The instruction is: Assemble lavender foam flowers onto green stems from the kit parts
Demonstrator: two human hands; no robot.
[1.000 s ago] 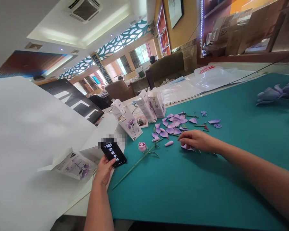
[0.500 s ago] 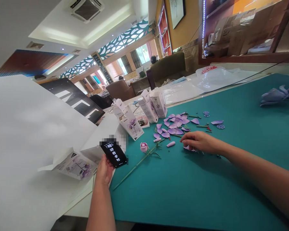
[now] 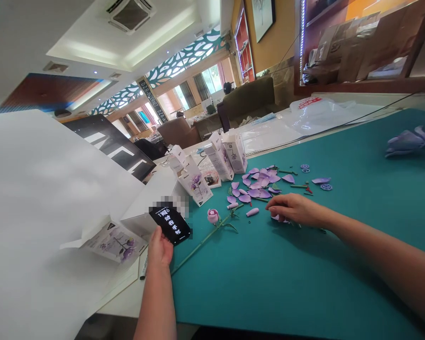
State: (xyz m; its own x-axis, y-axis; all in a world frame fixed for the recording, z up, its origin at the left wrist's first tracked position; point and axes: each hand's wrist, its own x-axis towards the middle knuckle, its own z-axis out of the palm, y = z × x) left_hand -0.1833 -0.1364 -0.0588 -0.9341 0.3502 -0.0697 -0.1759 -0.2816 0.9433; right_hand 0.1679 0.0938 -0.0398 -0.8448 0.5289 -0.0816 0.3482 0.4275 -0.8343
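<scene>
My L hand (image 3: 162, 249) grips the phone (image 3: 172, 225), angled so it's readable. R hand (image 3: 293, 209) curls over prob. a petal (image 3: 277, 218); can't tell if gripped.

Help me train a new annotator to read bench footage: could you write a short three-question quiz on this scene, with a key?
1. Which of the person's grips is nearest the black phone?
2. True or false: the pink rosebud lies on the green mat.
3. What shows just under the right grip? A) a white box; B) a pale lilac piece; C) the phone.

Key:
1. The left grip.
2. True.
3. B.
</scene>
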